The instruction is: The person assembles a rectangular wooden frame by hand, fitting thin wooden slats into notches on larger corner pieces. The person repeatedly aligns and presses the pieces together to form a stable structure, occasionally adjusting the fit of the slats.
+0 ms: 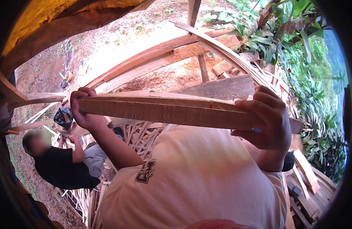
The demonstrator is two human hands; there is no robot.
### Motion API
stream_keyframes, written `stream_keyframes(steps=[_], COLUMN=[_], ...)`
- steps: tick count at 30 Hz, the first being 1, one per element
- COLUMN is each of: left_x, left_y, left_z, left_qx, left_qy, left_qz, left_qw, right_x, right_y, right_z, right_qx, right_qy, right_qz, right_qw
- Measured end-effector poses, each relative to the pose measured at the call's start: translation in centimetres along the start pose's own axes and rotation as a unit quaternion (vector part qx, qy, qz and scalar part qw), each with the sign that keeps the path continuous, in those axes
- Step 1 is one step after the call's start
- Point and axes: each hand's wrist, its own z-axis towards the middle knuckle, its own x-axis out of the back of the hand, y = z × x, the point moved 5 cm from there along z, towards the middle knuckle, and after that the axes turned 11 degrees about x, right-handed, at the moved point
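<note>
A bundle of rough-sawn wooden slats (168, 115) stretches crosswise in front of my chest, held up off the work surface. My left hand (85, 110) wraps round its left end, with the fingertips over the top edge. At the other end my right hand (269, 120) grips the slats, thumb below and fingers curled over the upper edge. The nearest slat shows a broad brown face; thinner, paler strips lie against it behind. How many slats are in the bundle I cannot tell.
Beyond the bundle lie a greyish board (221, 88) and long planks (157, 63). Wood offcuts (139, 139) are heaped below on the left, near a black plastic bag (63, 117) and a seated person (65, 168) in dark clothing. Lumber (307, 179) lies at lower right; leafy plants (265, 42) grow behind.
</note>
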Motion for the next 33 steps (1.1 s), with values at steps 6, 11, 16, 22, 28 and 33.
stream_keyframes(steps=[6,11,16,22,28,33], left_x=[0.5,0.6,0.7,0.8,0.5,0.9], left_y=[0.1,0.2,-0.1,-0.1,0.0,-0.1], left_z=[0.1,0.2,0.4,0.3,0.3,0.0], left_qx=[0.007,0.005,0.011,0.012,0.013,0.012], left_qy=[-0.030,-0.044,-0.048,-0.053,-0.058,-0.048], left_qz=[-0.009,-0.008,-0.011,-0.018,-0.018,-0.019], left_qw=[0.999,0.999,0.999,0.998,0.998,0.999], right_x=[0.1,-0.1,-0.1,-0.3,-0.8,-0.7], right_y=[-0.7,-0.8,-0.8,-1.0,-1.4,-1.4], right_z=[0.1,-0.3,-0.3,-0.4,-0.6,-0.5], right_qx=[0.002,0.007,0.006,-0.004,-0.044,-0.061], right_qy=[0.001,0.003,0.006,-0.007,0.005,-0.012], right_qz=[0.034,0.028,0.032,0.018,-0.011,-0.020], right_qw=[0.999,1.000,0.999,1.000,0.999,0.998])
